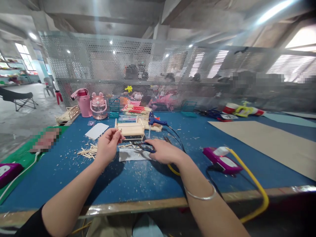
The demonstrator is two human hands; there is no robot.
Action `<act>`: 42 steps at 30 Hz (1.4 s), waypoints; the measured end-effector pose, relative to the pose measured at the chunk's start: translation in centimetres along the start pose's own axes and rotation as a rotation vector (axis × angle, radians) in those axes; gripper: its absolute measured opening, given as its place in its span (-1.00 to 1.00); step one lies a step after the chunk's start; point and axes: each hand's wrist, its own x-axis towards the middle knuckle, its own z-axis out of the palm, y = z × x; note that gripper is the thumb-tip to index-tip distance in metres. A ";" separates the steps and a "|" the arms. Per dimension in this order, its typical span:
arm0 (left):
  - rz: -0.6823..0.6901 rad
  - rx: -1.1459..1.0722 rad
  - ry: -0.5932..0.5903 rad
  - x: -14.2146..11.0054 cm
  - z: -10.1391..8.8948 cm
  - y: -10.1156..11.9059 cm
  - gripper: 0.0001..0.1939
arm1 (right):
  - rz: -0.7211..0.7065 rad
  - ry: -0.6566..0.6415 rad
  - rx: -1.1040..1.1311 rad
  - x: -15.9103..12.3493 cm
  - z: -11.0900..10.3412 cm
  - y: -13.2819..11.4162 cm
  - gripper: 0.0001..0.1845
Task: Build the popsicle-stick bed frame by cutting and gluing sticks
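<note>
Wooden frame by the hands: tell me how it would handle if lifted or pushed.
The wooden frame is probably light, given its thin, open build. Being so slender, it might crack if squeezed. Its boxy shape suggests it would slide rather than roll.

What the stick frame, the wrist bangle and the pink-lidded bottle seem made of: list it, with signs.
Stick frame: probably wood, matte and unpainted; pale straw colour. Bangle: likely polished metal; silvery shine. Pink-lidded bottle: clear, glossy plastic or glass, I can't tell which; see-through body.

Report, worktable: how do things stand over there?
Right hand gripping dark tool. Left hand pinched, near wooden frame. Loose sticks and glue gun close by.
</note>
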 end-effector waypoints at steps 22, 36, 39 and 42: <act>-0.174 -0.092 -0.235 0.1 0.5 -2.0 -0.62 | 0.442 0.061 -0.025 -4.9 1.0 6.4 -0.56; -0.182 -0.206 -0.247 0.1 0.4 -1.3 -0.60 | 0.579 0.325 -0.280 -8.7 0.5 4.0 -0.44; -0.171 -0.180 -0.237 0.0 0.5 -1.2 -0.60 | 0.536 0.459 -0.205 -8.4 0.2 3.8 -0.56; -0.154 -0.136 -0.245 -0.1 0.5 -1.0 -0.63 | 0.341 0.566 0.045 -7.2 0.7 2.5 -0.61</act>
